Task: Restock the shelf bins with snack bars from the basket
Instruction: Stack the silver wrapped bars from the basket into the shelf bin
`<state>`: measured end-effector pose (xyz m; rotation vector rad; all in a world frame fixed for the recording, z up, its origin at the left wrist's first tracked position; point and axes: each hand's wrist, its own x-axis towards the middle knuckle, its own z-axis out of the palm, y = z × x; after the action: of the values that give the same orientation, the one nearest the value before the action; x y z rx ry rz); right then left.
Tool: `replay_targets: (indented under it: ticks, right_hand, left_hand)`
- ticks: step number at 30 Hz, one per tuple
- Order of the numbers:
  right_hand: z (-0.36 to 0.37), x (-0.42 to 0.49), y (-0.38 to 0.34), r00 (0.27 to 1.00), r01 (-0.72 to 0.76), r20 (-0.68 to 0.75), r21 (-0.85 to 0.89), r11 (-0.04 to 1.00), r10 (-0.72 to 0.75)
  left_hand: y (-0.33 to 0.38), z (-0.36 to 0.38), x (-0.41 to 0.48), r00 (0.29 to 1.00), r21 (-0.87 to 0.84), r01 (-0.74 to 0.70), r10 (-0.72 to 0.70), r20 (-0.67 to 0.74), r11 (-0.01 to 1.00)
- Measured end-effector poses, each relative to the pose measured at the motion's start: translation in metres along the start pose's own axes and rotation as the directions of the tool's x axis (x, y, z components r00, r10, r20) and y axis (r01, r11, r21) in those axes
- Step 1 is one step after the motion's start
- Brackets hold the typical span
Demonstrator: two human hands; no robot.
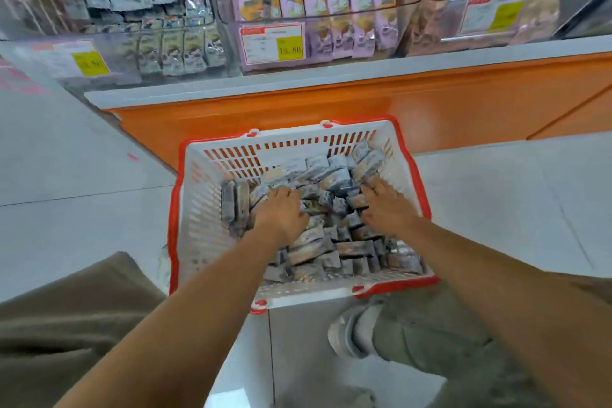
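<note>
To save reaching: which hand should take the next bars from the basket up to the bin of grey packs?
Probably left. Both hands are on the bars, but the left hand lies nearer the bin of grey packs, up on the left; the right hand would reach across.

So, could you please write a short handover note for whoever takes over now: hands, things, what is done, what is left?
Left hand: palm down in the snack bars, fingers buried; hold unclear.
Right hand: the same.
Basket: on the floor before the orange shelf base, well filled.
Done: cannot tell; the grey-pack bin at upper left already holds packs.
Left: move the bars up, probably into that bin.
</note>
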<state>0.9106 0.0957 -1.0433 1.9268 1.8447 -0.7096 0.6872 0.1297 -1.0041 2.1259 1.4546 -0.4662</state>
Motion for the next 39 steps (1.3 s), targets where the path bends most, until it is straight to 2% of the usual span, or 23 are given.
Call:
replay_targets:
  ticks: [4, 9, 16, 22, 26, 28, 31, 34, 35, 36, 37, 38, 39]
  right_hand:
    - [0.014, 0.001, 0.001, 0.999, 0.01, -0.052, -0.004, 1.0, -0.01]
    - [0.019, 0.008, -0.002, 0.986, -0.015, -0.164, -0.038, 0.999, 0.009]
    - [0.024, 0.017, -0.006, 0.968, -0.058, -0.248, -0.059, 0.997, 0.041]
    - [0.024, 0.019, -0.007, 0.971, -0.063, -0.236, -0.078, 0.995, 0.043]
    - [0.018, 0.019, -0.009, 0.974, -0.074, -0.22, -0.096, 0.993, 0.051]
    - [0.013, 0.021, -0.011, 0.98, -0.096, -0.181, -0.091, 0.991, 0.078]
    - [0.003, 0.025, -0.015, 0.983, -0.147, -0.112, -0.032, 0.989, 0.142]
    - [-0.01, 0.029, -0.024, 0.969, -0.141, -0.182, 0.156, 0.978, 0.169]
    - [-0.016, 0.029, -0.031, 0.962, -0.11, -0.208, 0.298, 0.948, 0.177]
    - [-0.026, 0.026, -0.04, 0.962, -0.072, -0.197, 0.485, 0.871, 0.19]
    - [-0.036, 0.023, -0.05, 0.969, -0.033, -0.158, 0.679, 0.733, 0.191]
    - [-0.046, 0.018, -0.062, 0.979, -0.005, -0.107, 0.835, 0.55, 0.171]
    - [-0.056, 0.012, -0.073, 0.99, 0.01, -0.062, 0.929, 0.37, 0.13]
  left_hand:
    - [0.014, 0.017, 0.031, 0.998, -0.032, -0.012, 0.013, 0.055, 0.999]
    - [0.03, 0.04, 0.07, 0.999, -0.22, 0.033, -0.026, 0.035, 0.975]
    - [0.037, 0.063, 0.104, 0.99, -0.408, 0.142, -0.133, 0.051, 0.902]
    - [0.026, 0.075, 0.107, 0.96, -0.384, 0.265, -0.28, 0.019, 0.884]
    - [0.017, 0.067, 0.099, 0.988, -0.401, 0.145, -0.152, 0.014, 0.905]
    - [0.008, 0.056, 0.089, 0.991, -0.507, 0.107, -0.131, -0.012, 0.856]
    - [-0.013, 0.035, 0.07, 0.974, -0.654, 0.141, -0.224, -0.044, 0.743]
    - [-0.031, 0.019, 0.047, 0.939, -0.836, 0.163, -0.343, -0.032, 0.525]
    - [-0.036, 0.014, 0.04, 0.936, -0.887, 0.142, -0.352, -0.024, 0.44]
    - [-0.04, 0.01, 0.031, 0.937, -0.929, 0.114, -0.35, -0.018, 0.353]
    - [-0.044, 0.005, 0.02, 0.94, -0.963, 0.08, -0.341, -0.014, 0.259]
    - [-0.046, 0.0, 0.009, 0.948, -0.981, 0.057, -0.319, -0.006, 0.187]
    - [-0.048, -0.004, 0.001, 0.958, -0.989, 0.029, -0.287, -0.015, 0.147]
